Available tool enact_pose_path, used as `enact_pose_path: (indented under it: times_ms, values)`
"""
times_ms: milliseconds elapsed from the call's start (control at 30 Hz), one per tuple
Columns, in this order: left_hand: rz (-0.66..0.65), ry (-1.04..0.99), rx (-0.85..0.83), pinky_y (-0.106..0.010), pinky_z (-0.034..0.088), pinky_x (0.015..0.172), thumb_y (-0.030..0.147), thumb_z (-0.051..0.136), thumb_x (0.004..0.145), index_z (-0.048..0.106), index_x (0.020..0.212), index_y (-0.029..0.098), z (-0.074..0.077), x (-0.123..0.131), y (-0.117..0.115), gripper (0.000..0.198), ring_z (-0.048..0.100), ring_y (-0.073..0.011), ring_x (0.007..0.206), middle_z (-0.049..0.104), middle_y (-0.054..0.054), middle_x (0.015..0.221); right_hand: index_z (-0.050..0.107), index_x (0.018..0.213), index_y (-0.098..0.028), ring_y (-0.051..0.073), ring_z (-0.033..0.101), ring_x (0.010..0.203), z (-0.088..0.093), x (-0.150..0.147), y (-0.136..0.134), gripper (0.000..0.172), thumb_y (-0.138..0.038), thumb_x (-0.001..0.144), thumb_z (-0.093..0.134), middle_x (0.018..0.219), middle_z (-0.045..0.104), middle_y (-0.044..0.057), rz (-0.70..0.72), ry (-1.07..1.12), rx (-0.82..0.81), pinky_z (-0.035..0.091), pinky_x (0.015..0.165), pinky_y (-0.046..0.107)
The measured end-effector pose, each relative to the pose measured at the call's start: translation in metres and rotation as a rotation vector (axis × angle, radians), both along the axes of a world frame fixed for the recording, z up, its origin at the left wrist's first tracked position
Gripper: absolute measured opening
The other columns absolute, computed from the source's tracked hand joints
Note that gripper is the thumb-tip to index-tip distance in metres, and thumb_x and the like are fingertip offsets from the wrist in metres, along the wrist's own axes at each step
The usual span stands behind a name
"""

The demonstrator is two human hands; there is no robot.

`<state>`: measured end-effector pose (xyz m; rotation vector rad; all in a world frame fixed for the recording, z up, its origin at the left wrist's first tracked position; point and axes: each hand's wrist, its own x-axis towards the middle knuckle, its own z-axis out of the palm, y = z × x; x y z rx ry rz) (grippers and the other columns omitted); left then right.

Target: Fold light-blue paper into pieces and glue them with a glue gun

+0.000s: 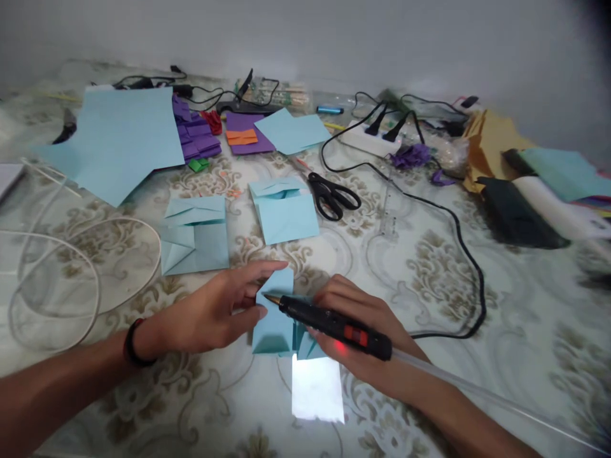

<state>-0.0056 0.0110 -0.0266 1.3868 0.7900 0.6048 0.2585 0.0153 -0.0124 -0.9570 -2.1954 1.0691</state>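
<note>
In front of me a folded light-blue paper piece (273, 331) lies on the table. My left hand (210, 310) holds its left edge, thumb on top and index finger stretched along the upper side. A slim black glue gun (337, 321), with a red switch and a lit red light, sits in my right hand (358, 324). Its brass-coloured tip is over the paper flap, close to my left thumb; whether it touches cannot be made out. A clear glue stick (477, 385) sticks out behind. Two folded blue paper pockets (210, 247) and scissors (333, 196) lie beyond.
A black cord (461, 235) loops on the right to a white power strip (372, 138). White cable (98, 280) coils at the left. Blue sheets (128, 133), purple folded strips (195, 137) and a clear ruler (389, 210) lie farther back. Brown paper (491, 143) is piled at right.
</note>
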Motion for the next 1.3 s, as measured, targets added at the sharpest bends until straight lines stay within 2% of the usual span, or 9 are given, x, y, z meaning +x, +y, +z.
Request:
enact_pose_path:
  times_ms: [267, 567, 800, 1167, 1300]
  values:
    - [-0.006, 0.011, 0.117, -0.037, 0.058, 0.102, 0.009, 0.057, 0.098, 0.047, 0.150, 0.028, 0.0078, 0.0029, 0.0023, 0.056, 0.068, -0.0245, 0.123, 0.058, -0.012, 0.146, 0.057, 0.078, -0.021, 0.021, 0.050, 0.076, -0.0011, -0.0027, -0.0015, 0.014, -0.017, 0.090, 0.062, 0.077, 0.055, 0.003, -0.021, -0.035, 0.030, 0.041, 0.068, 0.035]
    - [-0.016, 0.020, 0.040, -0.033, 0.060, 0.096, 0.010, 0.058, 0.098, 0.046, 0.151, 0.027, 0.0085, 0.0012, 0.0030, 0.058, 0.070, -0.0238, 0.119, 0.063, -0.011, 0.140, 0.055, 0.075, -0.022, 0.020, 0.050, 0.074, -0.0028, -0.0006, -0.0020, 0.017, -0.018, 0.089, 0.063, 0.074, 0.053, 0.002, -0.040, -0.040, 0.026, 0.041, 0.067, 0.035]
    - [-0.027, -0.018, -0.016, -0.035, 0.058, 0.100, 0.010, 0.059, 0.097, 0.046, 0.151, 0.026, 0.0062, 0.0006, 0.0025, 0.058, 0.068, -0.0248, 0.122, 0.061, -0.012, 0.141, 0.053, 0.072, -0.023, 0.021, 0.050, 0.072, -0.0024, -0.0010, -0.0020, 0.019, -0.021, 0.089, 0.063, 0.071, 0.051, 0.001, -0.049, -0.053, 0.039, 0.041, 0.067, 0.036]
    - [-0.026, -0.019, -0.025, -0.034, 0.059, 0.096, 0.009, 0.060, 0.097, 0.046, 0.150, 0.025, 0.0080, 0.0012, 0.0032, 0.058, 0.069, -0.0237, 0.118, 0.063, -0.011, 0.135, 0.049, 0.071, -0.023, 0.020, 0.049, 0.070, -0.0027, -0.0017, -0.0004, 0.023, -0.023, 0.090, 0.062, 0.070, 0.050, 0.000, -0.045, -0.055, 0.036, 0.040, 0.067, 0.036]
    - [-0.020, -0.031, -0.035, -0.033, 0.059, 0.096, 0.009, 0.060, 0.096, 0.047, 0.150, 0.026, 0.0075, 0.0021, 0.0034, 0.057, 0.068, -0.0239, 0.119, 0.061, -0.012, 0.140, 0.048, 0.071, -0.023, 0.020, 0.049, 0.070, -0.0022, -0.0013, -0.0008, 0.024, -0.023, 0.090, 0.063, 0.069, 0.050, 0.000, -0.049, -0.046, 0.034, 0.039, 0.065, 0.035]
